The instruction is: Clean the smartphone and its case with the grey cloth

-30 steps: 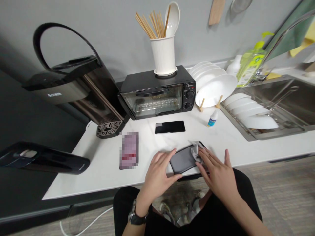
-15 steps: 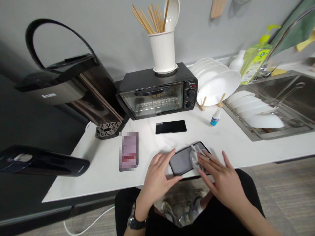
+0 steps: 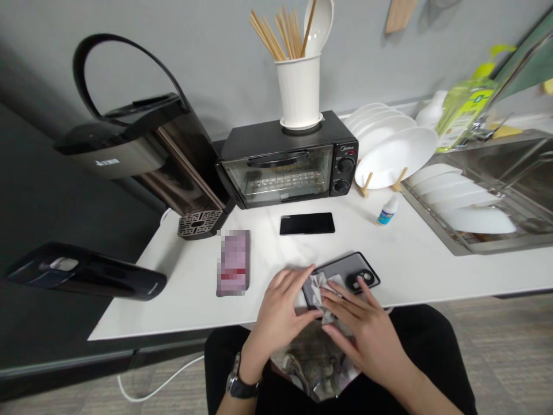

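Grip: The left hand holds the near-left end of a cased phone between thumb and fingers, while the right hand presses a crumpled grey cloth to its back, fingers spread.
Counter: White, it bears the cased phone at its front edge, between the two hands, camera side up.
Water dispenser: Dark and tall-handled, it stands at the left, its slotted drip tray over the counter.
Toaster oven: Black, marked Midea, its glass door closed, it sits by the wall.
Sink: Steel, at the right, it has white dishes slanted in a rack.
Flask: Dark, it is at the counter's left end.
White plates: They lean in a wooden holder just beside the oven.
White cup: Atop the oven, it holds chopsticks and a white spoon.
Purple item: Rectangular and partly pixelated, it lies left of the hands.
Black phone: It lies in front of the oven, well apart from the cloth.
Small bottle: White with a blue label, it stands near the plate holder.
Watch: Dark-strapped, it circles the left wrist.
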The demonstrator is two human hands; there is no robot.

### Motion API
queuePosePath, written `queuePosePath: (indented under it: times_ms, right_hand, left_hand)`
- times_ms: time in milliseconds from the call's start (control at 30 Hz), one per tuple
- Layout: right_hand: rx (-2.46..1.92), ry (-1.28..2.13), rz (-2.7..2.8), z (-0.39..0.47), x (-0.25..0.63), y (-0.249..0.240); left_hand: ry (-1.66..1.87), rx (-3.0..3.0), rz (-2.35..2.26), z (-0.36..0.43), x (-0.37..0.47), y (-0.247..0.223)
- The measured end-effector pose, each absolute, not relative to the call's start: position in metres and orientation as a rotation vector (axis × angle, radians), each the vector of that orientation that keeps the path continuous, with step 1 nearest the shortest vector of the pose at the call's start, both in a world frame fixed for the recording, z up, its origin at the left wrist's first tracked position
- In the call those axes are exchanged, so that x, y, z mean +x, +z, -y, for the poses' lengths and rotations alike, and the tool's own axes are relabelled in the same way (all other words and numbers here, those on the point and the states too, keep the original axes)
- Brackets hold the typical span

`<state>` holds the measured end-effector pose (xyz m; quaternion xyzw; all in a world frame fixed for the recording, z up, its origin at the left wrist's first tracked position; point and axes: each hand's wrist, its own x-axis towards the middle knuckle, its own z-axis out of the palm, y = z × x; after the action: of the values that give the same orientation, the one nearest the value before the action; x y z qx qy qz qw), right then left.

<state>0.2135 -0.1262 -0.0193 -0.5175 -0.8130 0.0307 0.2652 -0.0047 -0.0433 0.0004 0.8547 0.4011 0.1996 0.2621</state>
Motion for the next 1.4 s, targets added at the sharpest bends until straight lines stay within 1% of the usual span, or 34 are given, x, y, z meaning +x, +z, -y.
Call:
queuePosePath:
  times_ms: [100, 200, 267, 367, 433, 567, 700, 800, 867, 967, 1033, 1100, 1167, 1267, 1333, 1400]
  right_hand:
    - [-1.555, -0.091, 2.166, 0.126, 0.257, -0.023]
    - [-1.686, -0.197, 2.056, 0.116, 0.261, -0.026]
    - [-1.654, -0.161, 2.048, 0.109, 0.237, -0.027]
    - [-1.430, 0.019, 2.127, 0.108, 0.193, -0.026]
    - [-1.325, 0.122, 2.153, 0.114, 0.179, -0.025]
    - [-1.362, 0.131, 2.125, 0.127, 0.211, -0.026]
    - [-1.597, -0.072, 2.004, 0.120, 0.259, -0.028]
    - [-1.715, -0.167, 1.936, 0.109, 0.251, -0.029]
    - [-1.657, -0.138, 2.004, 0.106, 0.225, -0.029]
    - [-1.465, 0.006, 2.134, 0.113, 0.185, -0.028]
    - [-1.389, 0.101, 2.167, 0.122, 0.180, -0.027]
    - [-1.392, 0.134, 2.170, 0.130, 0.195, -0.027]
    - [-1.457, 0.086, 2.149, 0.132, 0.223, -0.028]
    - [-1.628, -0.095, 2.020, 0.125, 0.256, -0.029]
    - [-1.717, -0.198, 1.930, 0.118, 0.255, -0.031]
    - [-1.726, -0.239, 1.921, 0.111, 0.234, -0.034]
  left_hand:
    - [0.560, 2.324, -1.048, 0.042, -0.002, 0.000]
    - [0.578, 2.325, -1.039, 0.039, 0.001, -0.001]
    - [0.602, 2.323, -1.033, 0.039, 0.001, -0.003]
    - [0.625, 2.319, -1.026, 0.040, 0.000, -0.004]
    - [0.625, 2.320, -1.040, 0.043, 0.000, -0.003]
    - [0.627, 2.347, -1.043, 0.047, 0.003, 0.000]
    - [0.650, 2.348, -1.036, 0.044, 0.007, -0.001]
    - [0.664, 2.341, -1.012, 0.041, 0.008, -0.003]
    - [0.675, 2.334, -1.001, 0.041, 0.008, -0.005]
    - [0.697, 2.343, -1.019, 0.043, 0.006, -0.008]
    - [0.716, 2.366, -1.034, 0.045, 0.005, -0.009]
    - [0.727, 2.384, -1.038, 0.047, 0.005, -0.010]
    - [0.727, 2.388, -1.041, 0.047, 0.006, -0.010]
    - [0.725, 2.392, -1.038, 0.046, 0.009, -0.009]
    - [0.734, 2.399, -1.021, 0.044, 0.010, -0.008]
    - [0.746, 2.397, -1.000, 0.043, 0.010, -0.009]
